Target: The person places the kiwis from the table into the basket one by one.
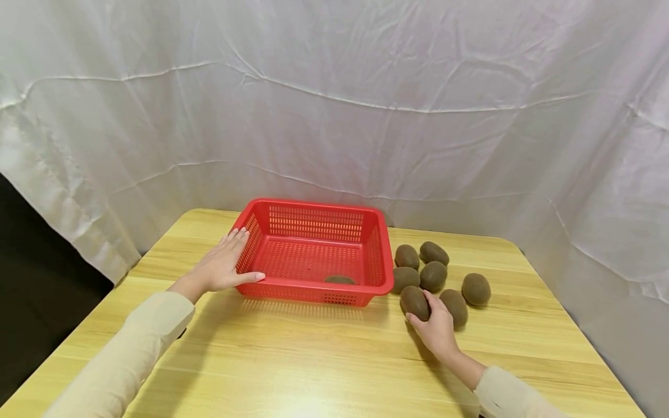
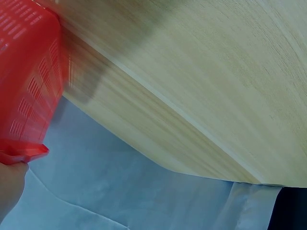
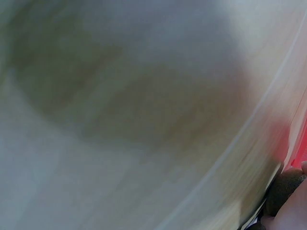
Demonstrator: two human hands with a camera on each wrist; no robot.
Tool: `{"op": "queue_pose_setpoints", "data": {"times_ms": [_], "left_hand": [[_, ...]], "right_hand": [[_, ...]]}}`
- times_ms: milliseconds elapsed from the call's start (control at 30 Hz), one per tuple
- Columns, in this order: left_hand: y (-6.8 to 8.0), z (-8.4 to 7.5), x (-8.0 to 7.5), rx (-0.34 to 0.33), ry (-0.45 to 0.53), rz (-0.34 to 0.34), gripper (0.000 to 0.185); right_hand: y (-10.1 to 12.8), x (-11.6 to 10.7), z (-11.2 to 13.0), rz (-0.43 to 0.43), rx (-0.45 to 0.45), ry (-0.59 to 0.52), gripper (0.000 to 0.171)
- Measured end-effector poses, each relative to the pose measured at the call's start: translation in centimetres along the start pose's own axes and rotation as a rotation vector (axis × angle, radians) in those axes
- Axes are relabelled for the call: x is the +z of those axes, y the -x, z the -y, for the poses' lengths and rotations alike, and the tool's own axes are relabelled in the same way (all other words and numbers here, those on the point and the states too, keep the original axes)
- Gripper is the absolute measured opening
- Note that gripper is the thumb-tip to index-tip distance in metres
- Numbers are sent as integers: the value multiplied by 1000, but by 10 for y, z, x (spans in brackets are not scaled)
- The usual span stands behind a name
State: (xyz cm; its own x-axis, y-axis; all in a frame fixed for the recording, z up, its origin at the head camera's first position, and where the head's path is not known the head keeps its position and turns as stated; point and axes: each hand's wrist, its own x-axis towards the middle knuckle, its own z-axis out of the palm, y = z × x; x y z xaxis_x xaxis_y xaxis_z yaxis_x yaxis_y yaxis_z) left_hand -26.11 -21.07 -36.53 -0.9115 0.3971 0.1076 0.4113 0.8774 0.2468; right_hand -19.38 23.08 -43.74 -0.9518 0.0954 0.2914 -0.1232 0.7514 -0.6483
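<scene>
A red plastic basket with slotted walls stands on the table, and one kiwi shows inside it near the front wall. My left hand rests on the basket's left front corner with fingers straight and thumb along the rim. In the left wrist view, part of that hand touches the basket's rim. My right hand grips a brown kiwi between thumb and fingers, right of the basket. The same kiwi peeks in at the right wrist view's lower right corner.
Several more kiwis lie right of the basket, among them one by its wall, one next to my right hand and one farther right. The wooden table ends at a white curtain behind.
</scene>
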Motion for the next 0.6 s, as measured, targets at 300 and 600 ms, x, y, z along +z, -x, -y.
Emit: {"op": "queue_pose_setpoints", "data": {"times_ms": [300,600], "left_hand": [[0,0,0,1,2,2,104],[0,0,0,1,4,6,104]], "right_hand": [[2,-2,1,-38,-1,-17,55],[2,-4,6,-61,-18,-28,52]]}}
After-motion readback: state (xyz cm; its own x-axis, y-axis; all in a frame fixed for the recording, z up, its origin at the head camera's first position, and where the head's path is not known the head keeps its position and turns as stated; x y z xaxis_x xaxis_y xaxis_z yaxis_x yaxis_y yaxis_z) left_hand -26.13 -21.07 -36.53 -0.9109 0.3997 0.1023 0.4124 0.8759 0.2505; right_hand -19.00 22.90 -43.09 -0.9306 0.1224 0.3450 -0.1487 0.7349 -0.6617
